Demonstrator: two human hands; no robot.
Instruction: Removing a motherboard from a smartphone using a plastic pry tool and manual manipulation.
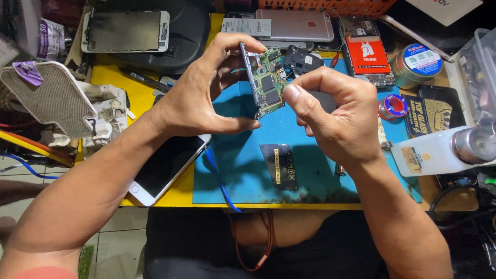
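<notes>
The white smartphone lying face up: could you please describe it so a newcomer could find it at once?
Start at the blue work mat on the yellow table. Off its left edge, under the left hand, lies the white smartphone, angled. Unlike the other phones, it is intact, with a dark screen.

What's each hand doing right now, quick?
Left hand: closed, gripping the green circuit board by its edge.
Right hand: closed, fingertips pinched at the board.
</notes>
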